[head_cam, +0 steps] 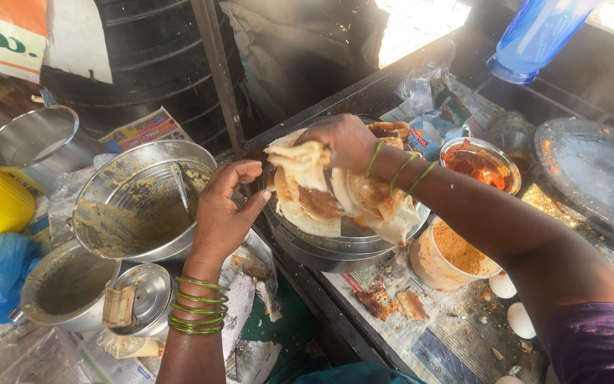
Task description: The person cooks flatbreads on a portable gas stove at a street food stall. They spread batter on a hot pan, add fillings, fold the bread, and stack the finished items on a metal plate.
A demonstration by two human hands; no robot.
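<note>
Head view: right hand (346,142) pinches a folded golden flatbread (298,158), lifting it clear above the stack in the round steel pan (335,245). Left hand (223,210) hovers half-open and empty at the pan's rim beside the batter-smeared steel pot (136,203), seemingly to steady it.

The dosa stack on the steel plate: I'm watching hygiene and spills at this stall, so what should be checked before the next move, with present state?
1. Right hand grips a folded dosa: ok.
2. Left hand empty, open beside the steel plate: ok.
3. Dosa stack within the plate's rim: not ok, one edge overhangs at the right.
4. Orange powder tub upright: ok.
5. Red chutney bowl uncovered beside the forearm: not ok.
6. Eggs intact: cannot tell.
</note>
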